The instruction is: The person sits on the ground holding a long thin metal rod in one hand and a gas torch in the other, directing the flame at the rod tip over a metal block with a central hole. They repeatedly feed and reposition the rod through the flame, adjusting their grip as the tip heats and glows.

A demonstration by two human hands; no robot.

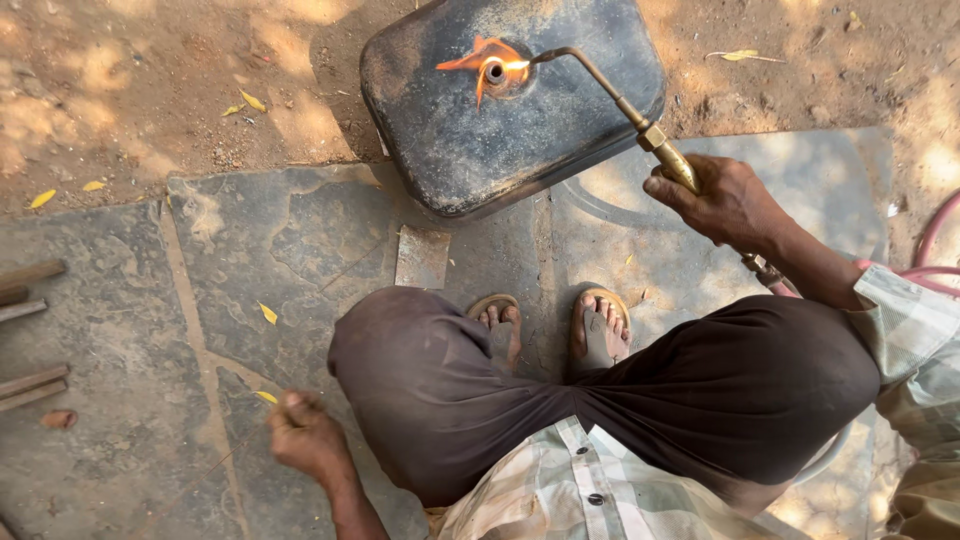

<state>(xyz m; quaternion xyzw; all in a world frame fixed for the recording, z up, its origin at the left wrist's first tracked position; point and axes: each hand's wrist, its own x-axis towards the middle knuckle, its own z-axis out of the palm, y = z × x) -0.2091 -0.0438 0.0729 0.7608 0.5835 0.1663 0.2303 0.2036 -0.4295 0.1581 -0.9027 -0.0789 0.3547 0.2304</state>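
Observation:
A black metal tank [520, 130] lies on the ground ahead of my feet. My right hand [722, 200] grips a brass gas torch [640, 125] whose bent tip points at a round opening [494, 70] on the tank's top. An orange flame [472, 58] spreads around that opening. My left hand [305, 435] rests low by my left knee, fingers closed around a thin rod [200, 480] that runs down-left over the stone. I squat in dark trousers with both sandalled feet [550, 330] just in front of the tank.
A small rusty metal plate [422, 257] lies on the stone slabs [280, 250] between tank and feet. Several metal bars [25, 300] lie at the left edge. Red and white hoses [935, 250] curl at the right. Bare dirt with dry leaves lies beyond the slabs.

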